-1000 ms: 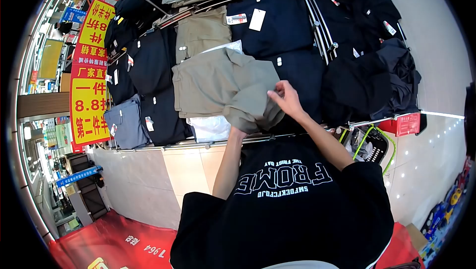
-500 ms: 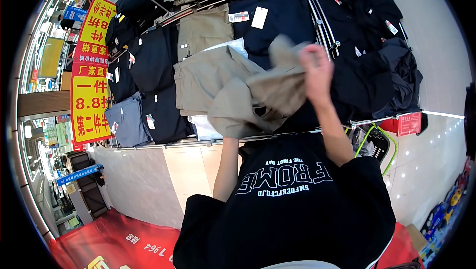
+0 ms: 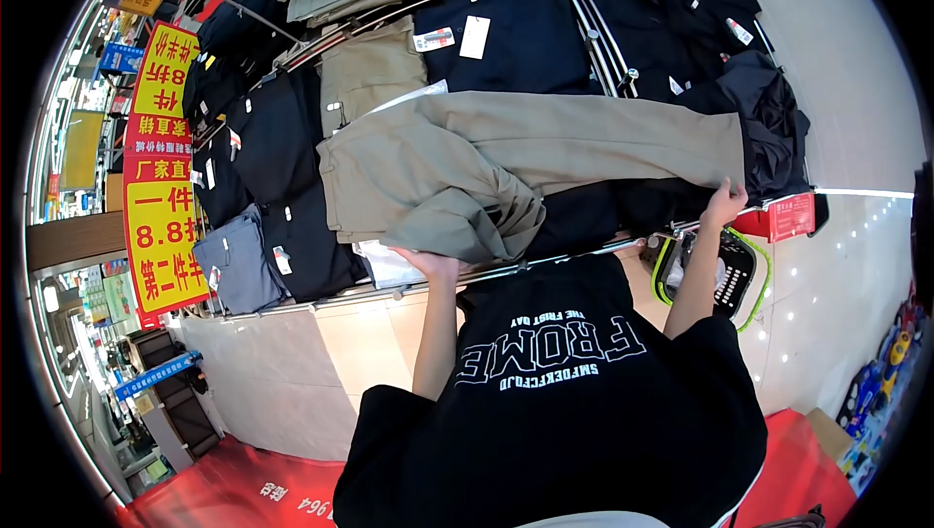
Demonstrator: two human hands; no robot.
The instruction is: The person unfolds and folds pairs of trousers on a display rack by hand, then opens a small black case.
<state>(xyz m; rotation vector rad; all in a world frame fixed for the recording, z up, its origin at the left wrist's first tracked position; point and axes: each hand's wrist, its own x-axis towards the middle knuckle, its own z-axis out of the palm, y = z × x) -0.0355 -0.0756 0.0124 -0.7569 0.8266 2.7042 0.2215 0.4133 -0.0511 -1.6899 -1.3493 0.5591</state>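
Note:
A pair of khaki trousers point(image 3: 584, 134) lies across the dark folded garments, one leg stretched out to the right and the rest bunched near the front edge. My right hand point(image 3: 724, 205) pinches the hem at the leg's far end. At the near edge of the bunched part, my left hand point(image 3: 430, 261) is partly under the cloth, its fingers mostly hidden. A white plastic bag point(image 3: 392, 265) shows beneath the trousers beside my left hand.
Metal rails point(image 3: 598, 32) divide stacks of folded trousers, with a tagged navy pair point(image 3: 516, 32) behind. Yellow and red signs point(image 3: 161, 197) stand at the left. A black basket with a green rim point(image 3: 761, 306) is below the rack at right.
The bunched khaki leg has been pulled out flat to the right. My right hand has moved right and down with its end, and my left hand has shifted slightly left.

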